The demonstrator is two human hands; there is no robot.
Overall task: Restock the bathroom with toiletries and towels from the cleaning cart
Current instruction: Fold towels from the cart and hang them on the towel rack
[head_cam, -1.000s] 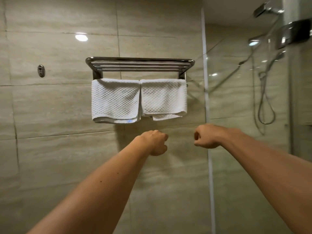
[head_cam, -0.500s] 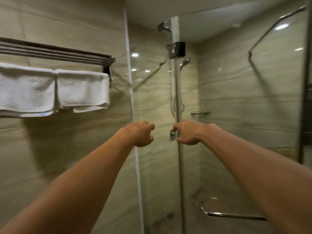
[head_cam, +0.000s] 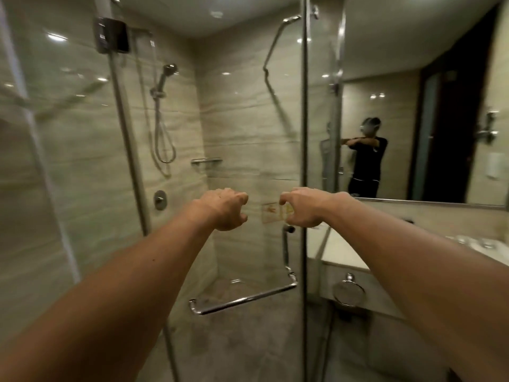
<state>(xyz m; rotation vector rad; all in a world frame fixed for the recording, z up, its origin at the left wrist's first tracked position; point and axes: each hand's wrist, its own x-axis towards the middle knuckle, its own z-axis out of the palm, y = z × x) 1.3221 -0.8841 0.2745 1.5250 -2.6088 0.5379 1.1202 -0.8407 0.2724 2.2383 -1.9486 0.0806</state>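
My left hand [head_cam: 224, 209] and my right hand [head_cam: 304, 206] are stretched out in front of me at chest height, a small gap between them. Both have loosely curled fingers and hold nothing. They hover in front of the glass shower enclosure [head_cam: 82, 161]. No towel, toiletry or cart is in view.
A chrome bar handle [head_cam: 242, 299] crosses the shower's glass door low down. Inside are a hand shower [head_cam: 168, 71], a mixer knob [head_cam: 160, 200] and a small wall shelf [head_cam: 206, 160]. A mirror [head_cam: 413, 133] with my reflection, a vanity counter [head_cam: 341, 255] and a towel ring [head_cam: 348, 292] lie at right.
My view has swung right, from the wall rack with two white towels to the shower and mirror. My fists have loosened into curled fingers; both arms stay outstretched.
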